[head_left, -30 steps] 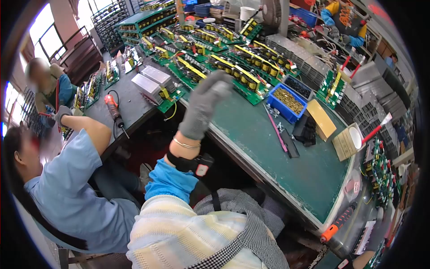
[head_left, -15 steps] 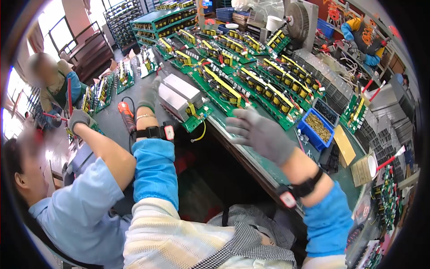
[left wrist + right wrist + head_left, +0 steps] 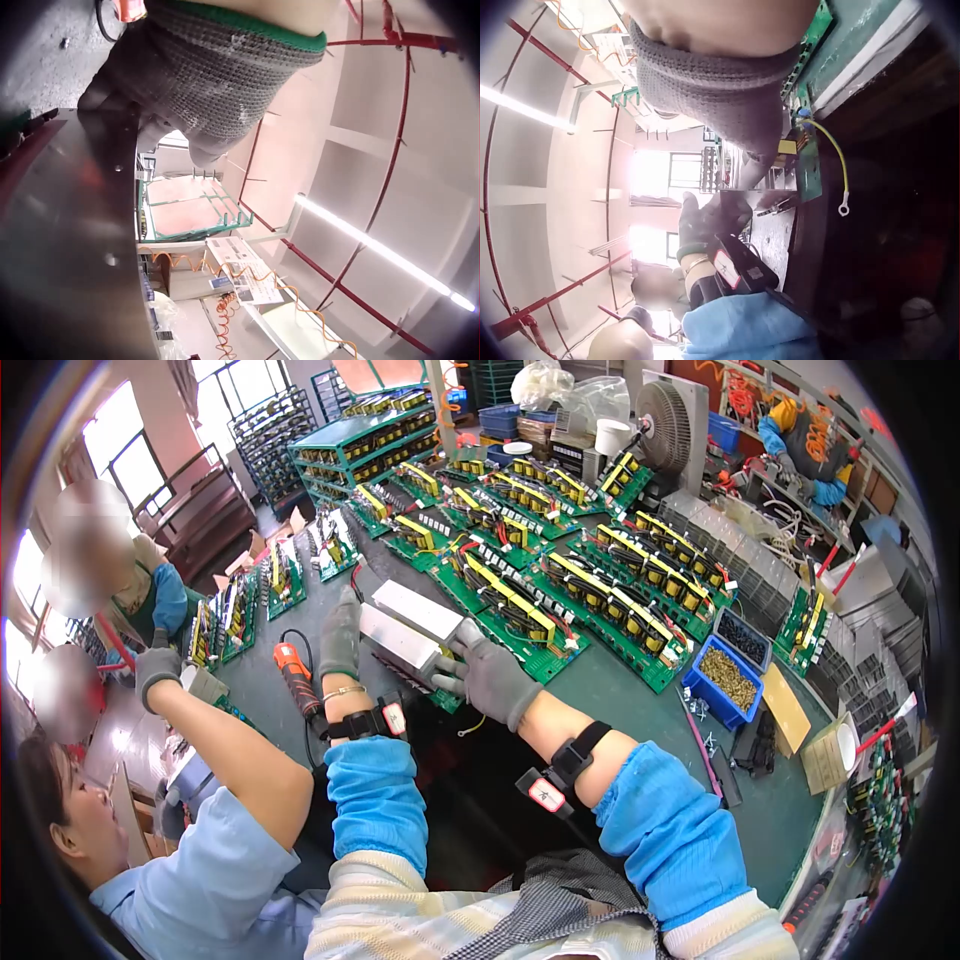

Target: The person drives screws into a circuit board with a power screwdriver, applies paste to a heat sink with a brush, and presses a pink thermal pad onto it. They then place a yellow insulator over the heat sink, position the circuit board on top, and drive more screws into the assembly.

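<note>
Two silver metal heat sinks (image 3: pixel 418 610) lie side by side along a green circuit board (image 3: pixel 445 701) at the bench's front edge. My gloved left hand (image 3: pixel 341 637) grips their left end; in the left wrist view, its glove (image 3: pixel 206 79) wraps the edge of a shiny metal face (image 3: pixel 71 240). At the right end, my gloved right hand (image 3: pixel 500 680) holds the heat sinks with bent fingers. A yellow-green wire (image 3: pixel 836 146) with a ring terminal hangs from the board in the right wrist view. The right fingertips are partly hidden there.
Many circuit boards with yellow-topped coils (image 3: pixel 610 595) cover the bench behind. An orange-handled electric screwdriver (image 3: pixel 294 672) lies left of my left hand. A blue bin of brass-coloured parts (image 3: pixel 727 678) stands to the right. Another person's gloved hand (image 3: pixel 157 672) is close on the left.
My left hand has swung left to the heat sinks' far end. The right hand came into view and moved left onto their near end. The heat sinks now sit slightly turned.
</note>
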`<action>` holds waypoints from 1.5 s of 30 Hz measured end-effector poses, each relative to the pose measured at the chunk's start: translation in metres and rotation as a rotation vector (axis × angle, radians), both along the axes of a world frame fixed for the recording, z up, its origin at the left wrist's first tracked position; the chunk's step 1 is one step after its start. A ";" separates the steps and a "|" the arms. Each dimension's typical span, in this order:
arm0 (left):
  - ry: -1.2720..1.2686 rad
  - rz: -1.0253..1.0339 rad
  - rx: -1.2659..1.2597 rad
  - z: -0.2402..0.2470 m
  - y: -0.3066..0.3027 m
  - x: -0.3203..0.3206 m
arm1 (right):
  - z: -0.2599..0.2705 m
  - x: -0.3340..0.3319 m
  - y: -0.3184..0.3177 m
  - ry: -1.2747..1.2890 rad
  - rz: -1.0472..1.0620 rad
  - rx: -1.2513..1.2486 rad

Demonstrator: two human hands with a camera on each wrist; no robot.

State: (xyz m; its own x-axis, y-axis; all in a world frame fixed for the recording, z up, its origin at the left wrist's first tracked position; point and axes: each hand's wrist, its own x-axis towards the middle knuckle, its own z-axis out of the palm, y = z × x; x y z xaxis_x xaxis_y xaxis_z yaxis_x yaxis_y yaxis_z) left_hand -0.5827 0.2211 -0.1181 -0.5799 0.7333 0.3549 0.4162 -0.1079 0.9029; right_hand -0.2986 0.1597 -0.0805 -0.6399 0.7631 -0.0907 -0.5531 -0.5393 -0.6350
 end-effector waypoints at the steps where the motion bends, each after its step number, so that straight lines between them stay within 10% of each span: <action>1: -0.073 -0.012 0.034 0.004 -0.008 0.004 | 0.004 0.002 -0.004 0.014 0.022 0.034; 7: -0.460 -0.203 0.195 0.041 -0.070 0.026 | 0.049 0.051 -0.045 0.009 0.130 0.213; 19: -0.576 -1.135 0.023 0.125 -0.163 0.256 | 0.146 0.298 -0.189 -0.331 -0.439 0.399; 32: -0.525 -1.990 -0.471 0.136 -0.262 0.456 | 0.086 0.462 -0.427 -0.580 -0.983 0.043; 43: -0.316 -2.059 -0.587 0.093 -0.260 0.488 | 0.036 0.489 -0.432 -0.456 -1.045 0.025; 45: -0.219 -1.976 -0.568 0.093 -0.254 0.486 | 0.046 0.487 -0.417 -0.755 -0.957 -0.025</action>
